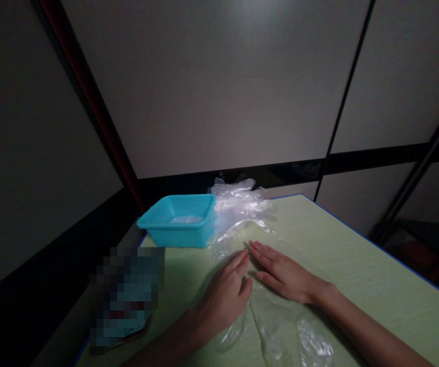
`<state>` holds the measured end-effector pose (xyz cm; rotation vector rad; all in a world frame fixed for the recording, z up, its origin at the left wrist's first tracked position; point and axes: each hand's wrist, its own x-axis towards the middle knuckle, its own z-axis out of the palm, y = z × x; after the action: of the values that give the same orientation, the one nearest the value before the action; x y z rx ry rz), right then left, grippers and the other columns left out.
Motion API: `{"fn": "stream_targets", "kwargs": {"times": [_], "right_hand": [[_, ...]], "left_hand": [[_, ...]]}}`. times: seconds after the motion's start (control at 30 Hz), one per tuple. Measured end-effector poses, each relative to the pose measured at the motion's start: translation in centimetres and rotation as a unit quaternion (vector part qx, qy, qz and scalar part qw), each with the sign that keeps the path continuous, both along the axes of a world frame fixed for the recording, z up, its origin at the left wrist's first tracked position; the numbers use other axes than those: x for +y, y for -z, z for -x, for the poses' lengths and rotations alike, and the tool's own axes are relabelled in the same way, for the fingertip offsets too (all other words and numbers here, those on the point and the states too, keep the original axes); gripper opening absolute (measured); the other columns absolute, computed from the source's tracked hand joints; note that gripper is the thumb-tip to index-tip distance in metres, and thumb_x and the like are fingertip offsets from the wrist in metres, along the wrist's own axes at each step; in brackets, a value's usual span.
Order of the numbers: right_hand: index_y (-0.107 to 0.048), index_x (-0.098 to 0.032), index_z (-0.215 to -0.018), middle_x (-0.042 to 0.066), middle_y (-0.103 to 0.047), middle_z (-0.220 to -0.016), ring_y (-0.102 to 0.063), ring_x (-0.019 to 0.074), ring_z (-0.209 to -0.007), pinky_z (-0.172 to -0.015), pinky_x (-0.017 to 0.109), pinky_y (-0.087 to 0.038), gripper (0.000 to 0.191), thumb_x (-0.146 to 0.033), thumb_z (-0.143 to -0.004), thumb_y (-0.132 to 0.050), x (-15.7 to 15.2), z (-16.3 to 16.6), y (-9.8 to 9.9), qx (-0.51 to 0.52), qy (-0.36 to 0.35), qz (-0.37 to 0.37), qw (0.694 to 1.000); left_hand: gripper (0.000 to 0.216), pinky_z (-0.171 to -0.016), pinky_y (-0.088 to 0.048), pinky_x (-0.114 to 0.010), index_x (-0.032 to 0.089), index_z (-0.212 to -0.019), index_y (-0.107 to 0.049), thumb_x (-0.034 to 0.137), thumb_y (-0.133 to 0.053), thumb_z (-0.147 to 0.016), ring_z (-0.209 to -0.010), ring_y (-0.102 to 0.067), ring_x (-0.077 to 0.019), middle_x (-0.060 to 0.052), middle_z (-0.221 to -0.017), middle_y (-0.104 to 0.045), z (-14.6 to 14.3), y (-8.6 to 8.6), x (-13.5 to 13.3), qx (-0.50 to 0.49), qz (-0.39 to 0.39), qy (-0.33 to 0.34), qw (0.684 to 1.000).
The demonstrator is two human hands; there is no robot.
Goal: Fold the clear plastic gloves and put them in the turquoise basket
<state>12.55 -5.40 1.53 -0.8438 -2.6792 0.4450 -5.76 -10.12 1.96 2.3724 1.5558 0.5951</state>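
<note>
A thin clear plastic glove (313, 341) is spread on the light green table, its loose end wrinkled toward the near edge. My left hand (225, 293) rests on its left part, fingers stretched forward and thumb held apart. Lying flat with extended fingers, my right hand (286, 275) presses on the other side, the two sets of fingertips nearly meeting. Neither hand grips anything. Beyond them, a heap of clear disposable gloves (238, 204) is piled beside a turquoise plastic basin (181, 235). Something whitish lies at the bottom of the basin.
The green tabletop (341, 255) has a blue edge and stands against pale wardrobe panels (235, 92) with dark trim. At the left edge of the table lies a blurred-out bluish packet (131, 295). A dark object shows at far right, beyond the table.
</note>
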Motion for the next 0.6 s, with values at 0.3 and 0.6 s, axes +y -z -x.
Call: {"fn": "stream_targets", "kwargs": {"times": [0.3, 0.6], "right_hand": [[-0.017, -0.011, -0.137, 0.012, -0.014, -0.142, -0.014, 0.0210, -0.130, -0.107, 0.038, -0.015, 0.059, -0.046, -0.090, -0.025, -0.5, 0.5, 0.6, -0.041, 0.005, -0.001, 0.999], [-0.014, -0.012, -0.137, 0.009, -0.013, -0.142, -0.011, 0.0180, -0.131, -0.107, 0.036, -0.015, 0.062, -0.051, -0.089, -0.018, 1.8, -2.4, 0.7, -0.106, 0.043, -0.019, 0.993]], "left_hand": [[0.056, -0.105, -0.020, -0.039, 0.006, -0.132, -0.027, 0.040, -0.032, -0.088, -0.129, -0.016, -0.0233, -0.015, -0.140, -0.019, 1.5, 1.6, 0.5, 0.126, -0.021, 0.028, 0.991], [0.061, -0.105, -0.019, -0.035, 0.007, -0.135, -0.021, 0.044, -0.032, -0.087, -0.130, -0.014, -0.0208, -0.013, -0.142, -0.014, 2.3, 1.0, 1.0, 0.182, -0.009, 0.028, 0.983]]}}
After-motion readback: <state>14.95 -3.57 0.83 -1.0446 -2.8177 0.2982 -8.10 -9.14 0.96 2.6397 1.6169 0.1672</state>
